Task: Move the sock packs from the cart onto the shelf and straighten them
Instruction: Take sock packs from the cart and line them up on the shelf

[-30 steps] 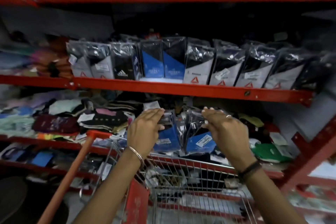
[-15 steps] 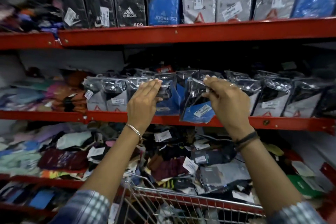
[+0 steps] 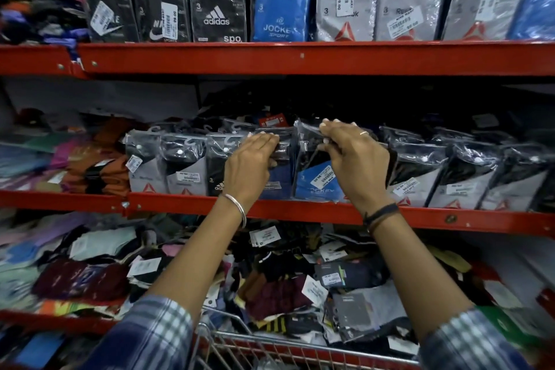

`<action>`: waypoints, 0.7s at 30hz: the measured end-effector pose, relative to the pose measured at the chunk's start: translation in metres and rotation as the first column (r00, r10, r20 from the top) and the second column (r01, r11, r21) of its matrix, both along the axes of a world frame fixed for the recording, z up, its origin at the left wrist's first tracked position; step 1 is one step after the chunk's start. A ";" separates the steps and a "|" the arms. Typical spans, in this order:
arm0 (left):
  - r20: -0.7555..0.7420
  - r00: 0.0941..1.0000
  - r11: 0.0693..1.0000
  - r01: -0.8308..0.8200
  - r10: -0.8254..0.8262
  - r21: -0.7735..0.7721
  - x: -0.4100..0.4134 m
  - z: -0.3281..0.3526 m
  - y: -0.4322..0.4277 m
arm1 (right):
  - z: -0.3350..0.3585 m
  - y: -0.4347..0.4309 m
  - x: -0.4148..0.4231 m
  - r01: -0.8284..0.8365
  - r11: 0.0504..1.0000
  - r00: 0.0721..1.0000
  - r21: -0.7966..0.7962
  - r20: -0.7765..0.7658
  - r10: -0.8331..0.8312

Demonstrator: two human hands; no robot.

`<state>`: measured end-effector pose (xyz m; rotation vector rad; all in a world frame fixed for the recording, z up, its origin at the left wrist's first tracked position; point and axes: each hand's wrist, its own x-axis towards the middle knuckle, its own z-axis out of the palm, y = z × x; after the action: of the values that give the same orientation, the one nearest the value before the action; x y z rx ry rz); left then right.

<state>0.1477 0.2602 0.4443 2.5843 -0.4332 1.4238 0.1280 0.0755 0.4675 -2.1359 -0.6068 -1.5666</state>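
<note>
My left hand [image 3: 249, 165] grips the top of a blue sock pack [image 3: 277, 186] standing on the middle red shelf [image 3: 186, 204]. My right hand [image 3: 354, 159] pinches the top of a second blue sock pack [image 3: 315, 186] right beside it, its foot resting at the shelf's front edge. Both packs stand in a row of upright sock packs: grey ones [image 3: 168, 174] to the left, grey-and-black ones [image 3: 468, 180] to the right. The wire cart [image 3: 255, 348] shows at the bottom, below my arms; what lies in it is hidden.
The upper shelf [image 3: 300, 57] holds a straight row of boxed sock packs [image 3: 219, 0]. The lower shelf is piled with loose socks [image 3: 270, 279]. Folded orange and coloured cloth [image 3: 99, 165] lies at the middle shelf's left end.
Both hands rose from cart level up to the middle shelf with the two blue packs, which now stand in the row. The camera tilted upward.
</note>
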 end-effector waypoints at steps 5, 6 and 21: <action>-0.145 0.989 1.000 -0.001 0.002 0.005 0.013 -0.002 0.003 | 0.000 0.004 0.008 -0.027 1.000 0.999 -0.014 0.017 0.027; -0.157 0.988 1.000 0.001 0.001 0.010 0.014 -0.005 0.003 | -0.002 0.004 0.010 -0.031 0.999 0.999 -0.014 0.035 0.032; -0.275 0.956 0.991 -0.076 0.104 0.111 0.030 -0.049 -0.002 | -0.058 0.012 0.066 0.106 0.960 0.940 -0.259 -0.290 -0.182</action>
<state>0.1779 0.2586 0.3951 2.8615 -0.3569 1.0590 0.1942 0.0871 0.4097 -2.5960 -0.5641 -1.2348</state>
